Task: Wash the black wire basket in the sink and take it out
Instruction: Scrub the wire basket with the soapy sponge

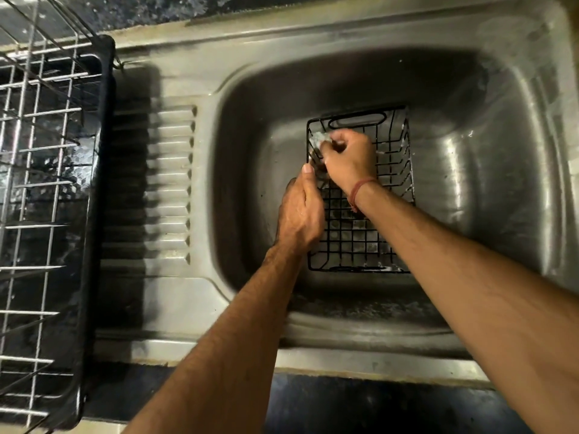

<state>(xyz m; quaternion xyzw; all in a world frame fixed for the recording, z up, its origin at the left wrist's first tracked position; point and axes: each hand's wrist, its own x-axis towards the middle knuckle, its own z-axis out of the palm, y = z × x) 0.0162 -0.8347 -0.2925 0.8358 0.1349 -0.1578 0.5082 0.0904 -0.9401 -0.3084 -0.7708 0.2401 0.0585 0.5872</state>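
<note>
Two hands on sudsy black wire basket (360, 214): left hand (299, 214) grips rim, right hand (347, 158) clutches scrubber (319, 140), probably.

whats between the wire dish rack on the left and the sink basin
In the head view, only the ribbed steel drainboard lies between the dish rack and the sink basin; nothing sits on it.

The wire basket (376, 214) lies in the sink (488, 170), on its floor, nearer the front wall than the back and a little right of the middle. The left hand (300, 214) grips the basket's left rim; the right hand (347, 158) reaches inside it toward the far left corner, holding what seems to be a scrubbing pad (319, 140) (blurred) against the wires there. Left of the bowl lies the ribbed draining board (169, 183), part of the same sink unit. Beyond that board's left edge stands a dish rack (37, 183) in a tray (97, 214).
</note>
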